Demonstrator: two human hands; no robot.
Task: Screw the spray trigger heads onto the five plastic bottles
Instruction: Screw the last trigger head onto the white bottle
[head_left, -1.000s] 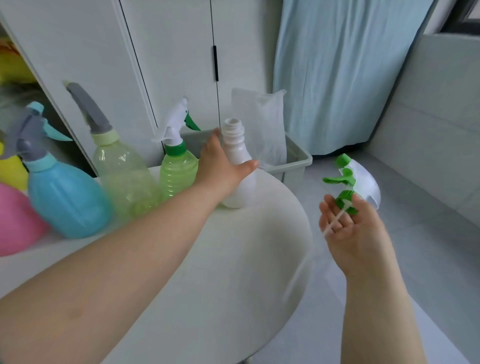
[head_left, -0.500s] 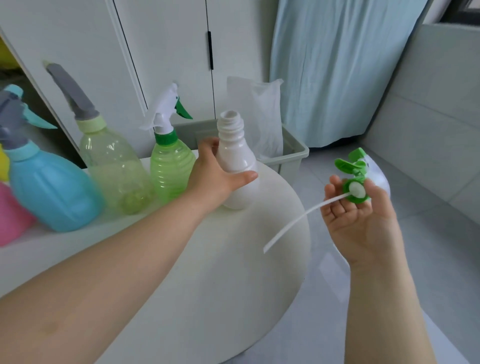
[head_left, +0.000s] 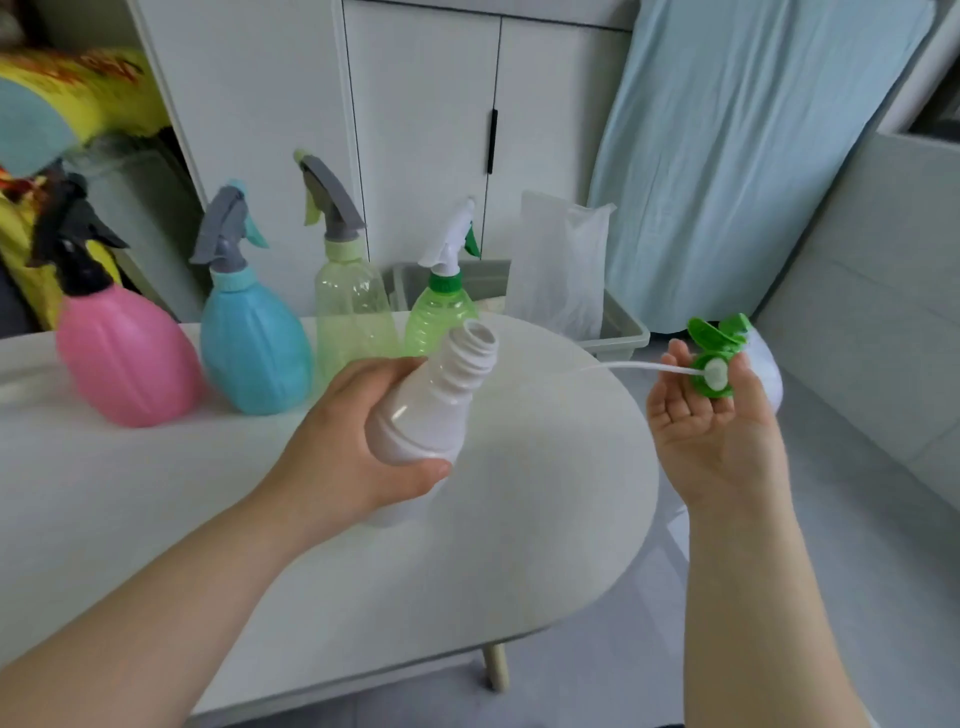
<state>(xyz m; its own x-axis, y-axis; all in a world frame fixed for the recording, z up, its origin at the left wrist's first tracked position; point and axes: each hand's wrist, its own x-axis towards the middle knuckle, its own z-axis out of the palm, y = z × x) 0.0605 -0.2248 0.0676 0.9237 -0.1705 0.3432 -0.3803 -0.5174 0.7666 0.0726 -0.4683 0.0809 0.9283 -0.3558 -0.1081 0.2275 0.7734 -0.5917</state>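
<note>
My left hand (head_left: 353, 447) grips a white plastic bottle (head_left: 426, 410), lifted off the table and tilted so its open threaded neck points up and right. My right hand (head_left: 717, 426) holds a green and white spray trigger head (head_left: 719, 358) at the fingertips, off the table's right edge. Its thin white dip tube (head_left: 639, 368) points left toward the bottle neck, with a gap between them. Along the back of the table stand a pink bottle (head_left: 124, 358), a blue bottle (head_left: 254, 348), a pale green bottle (head_left: 353, 306) and a small green bottle (head_left: 441, 317), each with a trigger head on.
The white oval table (head_left: 519, 519) ends just right of the bottle. Behind it a grey bin (head_left: 618, 327) with a plastic bag (head_left: 561, 260) stands before a white cabinet (head_left: 426, 130) and a light blue curtain (head_left: 737, 156). Grey floor lies to the right.
My left hand has lifted the white bottle off the table and tilted it toward me. The right hand has turned the trigger head so its tube points left at the neck. The view shifted left.
</note>
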